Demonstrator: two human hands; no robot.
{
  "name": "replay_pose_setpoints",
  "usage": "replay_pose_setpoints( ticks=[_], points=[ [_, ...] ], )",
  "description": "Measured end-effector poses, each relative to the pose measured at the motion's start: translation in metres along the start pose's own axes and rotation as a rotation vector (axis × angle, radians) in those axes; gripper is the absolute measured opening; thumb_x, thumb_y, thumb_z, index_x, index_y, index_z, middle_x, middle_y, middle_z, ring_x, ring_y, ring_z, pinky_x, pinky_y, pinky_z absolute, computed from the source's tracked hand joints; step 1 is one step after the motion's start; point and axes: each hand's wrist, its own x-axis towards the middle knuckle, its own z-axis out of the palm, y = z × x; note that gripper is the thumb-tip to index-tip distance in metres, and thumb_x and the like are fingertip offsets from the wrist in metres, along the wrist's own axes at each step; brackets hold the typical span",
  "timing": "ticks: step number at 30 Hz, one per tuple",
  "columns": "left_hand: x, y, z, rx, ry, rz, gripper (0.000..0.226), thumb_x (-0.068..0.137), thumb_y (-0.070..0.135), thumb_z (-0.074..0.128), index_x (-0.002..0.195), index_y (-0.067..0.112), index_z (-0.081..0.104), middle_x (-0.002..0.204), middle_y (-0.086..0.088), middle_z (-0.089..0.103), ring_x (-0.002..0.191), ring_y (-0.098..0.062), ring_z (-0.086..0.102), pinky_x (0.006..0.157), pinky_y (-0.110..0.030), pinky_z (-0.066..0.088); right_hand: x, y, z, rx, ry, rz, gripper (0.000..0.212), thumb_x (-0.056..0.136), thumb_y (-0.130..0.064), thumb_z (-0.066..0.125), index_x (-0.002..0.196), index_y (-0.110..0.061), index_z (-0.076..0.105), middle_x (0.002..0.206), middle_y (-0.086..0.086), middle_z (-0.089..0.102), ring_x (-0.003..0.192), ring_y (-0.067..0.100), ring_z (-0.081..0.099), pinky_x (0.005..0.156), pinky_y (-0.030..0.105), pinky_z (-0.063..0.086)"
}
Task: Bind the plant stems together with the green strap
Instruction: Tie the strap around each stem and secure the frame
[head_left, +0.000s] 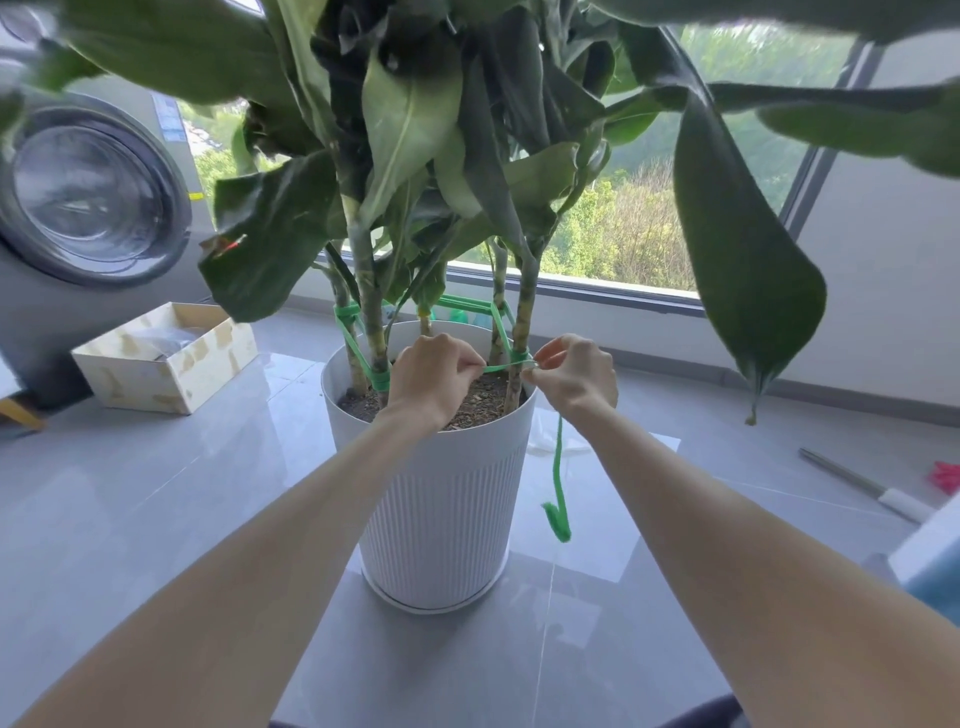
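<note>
washing machine (93, 192), open box (166, 358) (left side)

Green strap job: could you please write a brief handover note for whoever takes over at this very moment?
Left hand: pinches the strap just left of the right stem.
Right hand: pinches it on that stem's other side; the tail hangs outside the pot.
Done: strap looped round the stems at left, back and right.
Left: probably pull taut and tie off at the right stem. The left hand hides whether the front span is closed.
</note>
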Motion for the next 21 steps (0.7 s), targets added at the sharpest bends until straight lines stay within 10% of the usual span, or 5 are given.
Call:
replay_pose_setpoints(
  ticks=[8, 21],
  points=[
    [0.002, 0.009, 0.004, 0.027, -0.013, -0.031, 0.017, 0.089, 0.029, 0.064, 0.099, 0.022, 0.075, 0.091, 0.001, 0.074, 0.089, -0.018, 0.066, 0.093, -0.039, 0.047, -0.003, 0.008, -0.005, -0.146, 0.000, -0.153, 0.013, 0.088, -0.037, 0.065, 0.096, -0.031, 0.073, 0.104, -0.007, 0.070, 0.105, 0.019, 0.057, 0.091, 0.033, 0.036],
    [0.010, 0.008, 0.013, 0.000, 0.015, -0.083, 0.016, 0.089, 0.028, 0.064, 0.096, 0.020, 0.075, 0.091, -0.001, 0.074, 0.089, -0.021, 0.065, 0.095, -0.040, 0.046, 0.002, -0.008, 0.010, -0.236, 0.057, -0.026, 0.020, 0.093, -0.021, 0.056, 0.084, -0.018, 0.074, 0.090, 0.004, 0.065, 0.083, 0.028, 0.061, 0.063, 0.029, 0.039]
  ],
)
